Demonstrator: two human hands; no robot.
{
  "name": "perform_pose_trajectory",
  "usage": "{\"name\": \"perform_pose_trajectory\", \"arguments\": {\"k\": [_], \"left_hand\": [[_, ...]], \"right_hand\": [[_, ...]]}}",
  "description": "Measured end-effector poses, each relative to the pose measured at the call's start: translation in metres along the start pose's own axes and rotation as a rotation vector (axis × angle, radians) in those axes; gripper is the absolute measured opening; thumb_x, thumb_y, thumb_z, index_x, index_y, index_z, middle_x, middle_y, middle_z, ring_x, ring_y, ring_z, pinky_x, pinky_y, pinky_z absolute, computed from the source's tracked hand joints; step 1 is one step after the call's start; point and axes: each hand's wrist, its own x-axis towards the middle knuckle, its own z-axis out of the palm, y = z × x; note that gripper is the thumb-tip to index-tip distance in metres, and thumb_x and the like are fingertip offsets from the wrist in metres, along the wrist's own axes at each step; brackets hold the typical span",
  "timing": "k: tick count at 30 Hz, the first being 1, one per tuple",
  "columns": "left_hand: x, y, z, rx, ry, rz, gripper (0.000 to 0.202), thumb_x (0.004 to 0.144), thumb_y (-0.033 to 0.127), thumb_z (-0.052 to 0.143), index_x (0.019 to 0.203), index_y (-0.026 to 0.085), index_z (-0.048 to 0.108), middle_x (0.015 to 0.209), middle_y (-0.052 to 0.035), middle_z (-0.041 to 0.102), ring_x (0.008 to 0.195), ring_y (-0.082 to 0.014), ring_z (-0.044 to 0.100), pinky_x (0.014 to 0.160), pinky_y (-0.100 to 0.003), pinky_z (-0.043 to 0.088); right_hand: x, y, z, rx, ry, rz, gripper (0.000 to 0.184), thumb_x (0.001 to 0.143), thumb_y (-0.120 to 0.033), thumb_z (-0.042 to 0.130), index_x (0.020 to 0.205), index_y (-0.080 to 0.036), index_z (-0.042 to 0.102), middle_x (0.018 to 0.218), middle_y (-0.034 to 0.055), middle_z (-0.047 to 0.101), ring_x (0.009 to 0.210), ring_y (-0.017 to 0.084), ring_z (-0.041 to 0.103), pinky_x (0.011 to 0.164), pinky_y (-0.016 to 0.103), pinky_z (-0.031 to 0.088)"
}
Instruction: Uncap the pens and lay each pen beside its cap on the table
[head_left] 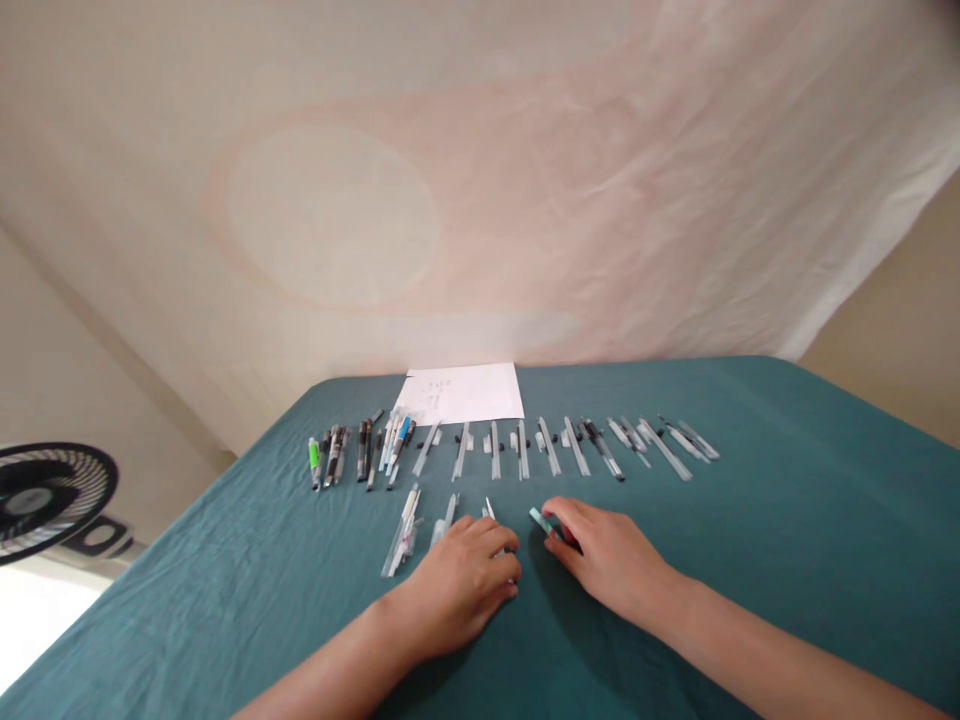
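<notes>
Pinching a slim pale green item [541,521] between thumb and fingers, the right hand [600,550] is low over the table, the item's light end poking out on the side toward the left hand [469,570]. That hand is palm down with its fingers curled, near the right one but apart from it; whether it is closed on anything I cannot tell, since its back hides what lies beneath, though slim white tips [489,508] show past the knuckles. The table [300,620] wears a dark green cloth, lightly creased toward the left, and a pale hanging sheet [525,200] rises behind it. A round black fan [30,502] is at the far left, past the table's side. Just left of the left hand lie a clear piece [450,512] and a clear sleeve with white contents [403,530]. Farther out, a row of slim clear pieces [495,450] lies across the way forward, with dark pens [334,455] and a green-topped pen [313,453] toward its left end. Behind it a marked sheet of paper [469,393] nears the far edge. Green cloth stretches wide outside both forearms to the slanting side edges
</notes>
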Motion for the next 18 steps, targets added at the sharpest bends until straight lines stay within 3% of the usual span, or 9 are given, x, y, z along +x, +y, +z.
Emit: {"name": "perform_pose_trajectory", "arguments": {"k": [7,14,18], "left_hand": [[-0.004,-0.011,-0.006,-0.012,-0.007,0.018,0.008,0.086,0.020,0.048,0.087,0.020,0.057,0.101,-0.0038,0.057,0.096,-0.0190,0.048,0.084,-0.033,0.035],[-0.007,-0.023,-0.009,-0.002,0.039,-0.023,0.016,0.084,0.028,0.053,0.099,0.025,0.058,0.109,-0.0044,0.055,0.101,-0.0210,0.047,0.085,-0.033,0.036],[-0.007,-0.031,-0.006,0.055,0.070,-0.080,0.020,0.087,0.022,0.046,0.104,0.024,0.056,0.108,-0.0062,0.056,0.098,-0.0203,0.050,0.084,-0.034,0.037]], "right_hand": [[-0.002,-0.005,-0.001,0.089,-0.067,-0.101,0.014,0.088,-0.021,0.045,0.095,-0.023,0.056,0.087,0.0016,0.060,0.079,0.015,0.058,0.069,0.025,0.040],[-0.002,-0.010,0.002,0.094,-0.103,-0.271,0.024,0.083,-0.026,0.057,0.107,-0.023,0.057,0.096,0.0036,0.056,0.091,0.019,0.053,0.080,0.030,0.043],[0.000,-0.011,0.008,0.064,-0.080,-0.325,0.031,0.082,-0.024,0.058,0.113,-0.022,0.054,0.099,0.0047,0.056,0.092,0.019,0.052,0.080,0.033,0.044]]}}
